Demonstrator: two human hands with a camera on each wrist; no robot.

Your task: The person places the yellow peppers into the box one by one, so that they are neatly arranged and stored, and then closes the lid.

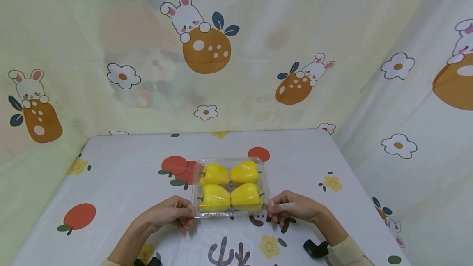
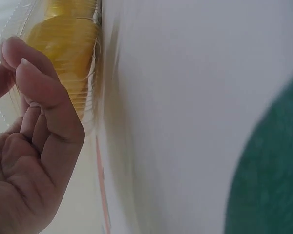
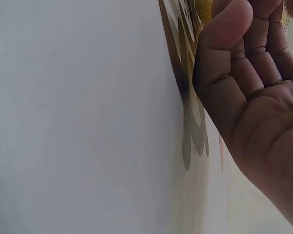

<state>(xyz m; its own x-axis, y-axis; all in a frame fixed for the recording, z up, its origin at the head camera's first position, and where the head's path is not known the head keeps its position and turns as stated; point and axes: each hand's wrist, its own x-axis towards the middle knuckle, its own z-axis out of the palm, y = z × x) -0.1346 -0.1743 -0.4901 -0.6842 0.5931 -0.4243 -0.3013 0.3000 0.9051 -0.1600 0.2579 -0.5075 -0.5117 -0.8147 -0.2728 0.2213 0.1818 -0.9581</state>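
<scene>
A clear plastic clamshell box (image 1: 264, 171) lies on the table in the head view with several yellow bell peppers (image 1: 215, 198) in two rows inside it. My left hand (image 1: 168, 213) pinches its near left corner between thumb and fingers. At the near right corner, my right hand (image 1: 295, 207) pinches the edge the same way. In the left wrist view, the ribbed side of the box (image 2: 85, 92) shows beyond the fingertips, yellow behind it. Only a sliver of a yellow pepper (image 3: 203, 10) appears past the thumb in the right wrist view.
A white tablecloth (image 1: 125, 175) printed with fruit and flowers covers the table. A printed curtain (image 1: 251, 89) hangs behind it, and another curtain (image 1: 425, 184) hangs at the right. Black wrist devices (image 1: 315, 248) sit by both forearms.
</scene>
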